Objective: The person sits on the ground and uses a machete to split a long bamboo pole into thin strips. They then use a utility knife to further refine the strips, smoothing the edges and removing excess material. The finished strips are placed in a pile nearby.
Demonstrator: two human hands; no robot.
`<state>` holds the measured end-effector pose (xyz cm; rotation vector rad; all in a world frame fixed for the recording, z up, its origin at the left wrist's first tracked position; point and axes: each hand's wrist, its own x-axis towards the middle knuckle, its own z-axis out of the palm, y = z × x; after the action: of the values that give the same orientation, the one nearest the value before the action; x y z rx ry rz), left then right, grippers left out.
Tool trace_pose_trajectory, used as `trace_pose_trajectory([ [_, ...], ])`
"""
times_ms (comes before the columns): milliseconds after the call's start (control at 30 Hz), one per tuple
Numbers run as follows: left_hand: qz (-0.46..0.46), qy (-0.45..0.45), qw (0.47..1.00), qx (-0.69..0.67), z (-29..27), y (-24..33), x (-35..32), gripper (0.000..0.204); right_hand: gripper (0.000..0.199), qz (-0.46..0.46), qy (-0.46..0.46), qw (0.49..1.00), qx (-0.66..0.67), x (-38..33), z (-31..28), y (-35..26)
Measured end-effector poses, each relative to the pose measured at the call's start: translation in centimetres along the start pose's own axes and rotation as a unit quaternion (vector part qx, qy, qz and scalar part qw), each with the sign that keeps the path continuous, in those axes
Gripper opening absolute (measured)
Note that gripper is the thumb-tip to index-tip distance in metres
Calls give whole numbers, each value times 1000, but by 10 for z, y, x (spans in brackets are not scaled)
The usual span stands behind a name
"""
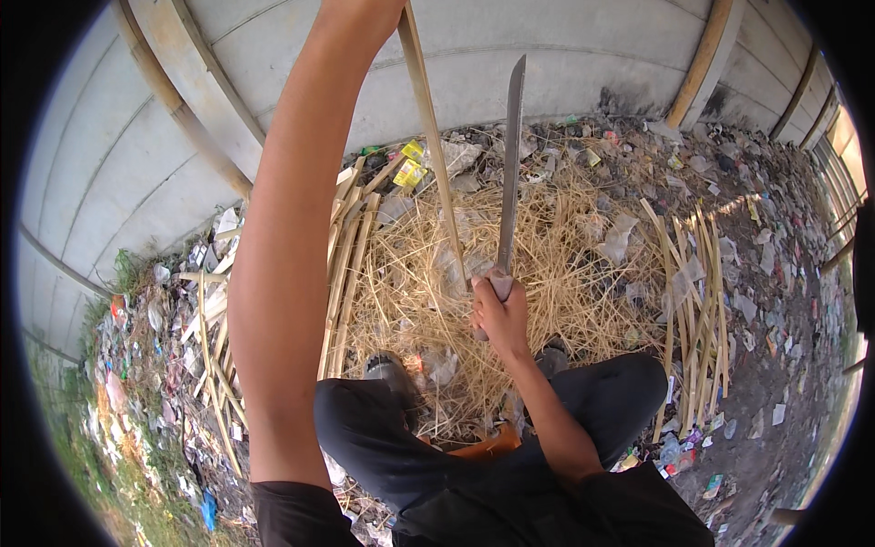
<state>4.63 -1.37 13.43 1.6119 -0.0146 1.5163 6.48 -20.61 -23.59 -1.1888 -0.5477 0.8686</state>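
My right hand [503,321] is wrapped round the handle of a machete [511,169], its long dark blade pointing up and away from me. A long thin bamboo strip [430,114] slants down from the top edge, and its lower end comes close beside my right fist. My left arm [293,228] stretches up across the picture to the top of that strip, but the hand itself lies beyond the upper edge, so its fingers are hidden. Below both, a heap of straw-like shavings [410,273] spreads in front of my shoes [392,376].
Bamboo strips [351,264] lie in a bundle left of the shavings, with another pile of strips [697,310] at the right. Littered ground surrounds me. A grey panel wall [556,82] with posts [702,64] stands behind.
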Motion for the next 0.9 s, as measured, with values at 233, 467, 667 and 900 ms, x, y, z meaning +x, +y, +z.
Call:
trace_pose_trajectory([
  [233,37,11,998,53,-29,18,-2,36,25,236,-83,966,-69,-11,-1,67],
  [467,19,48,982,183,-32,18,0,39,20,232,-40,966,-109,-13,-32,129],
  [667,133,47,952,272,-25,60,-4,84,21,217,11,975,-44,-12,-32,128],
  [900,85,-6,973,213,-27,63,23,32,24,111,-49,993,-8,-9,-8,63],
])
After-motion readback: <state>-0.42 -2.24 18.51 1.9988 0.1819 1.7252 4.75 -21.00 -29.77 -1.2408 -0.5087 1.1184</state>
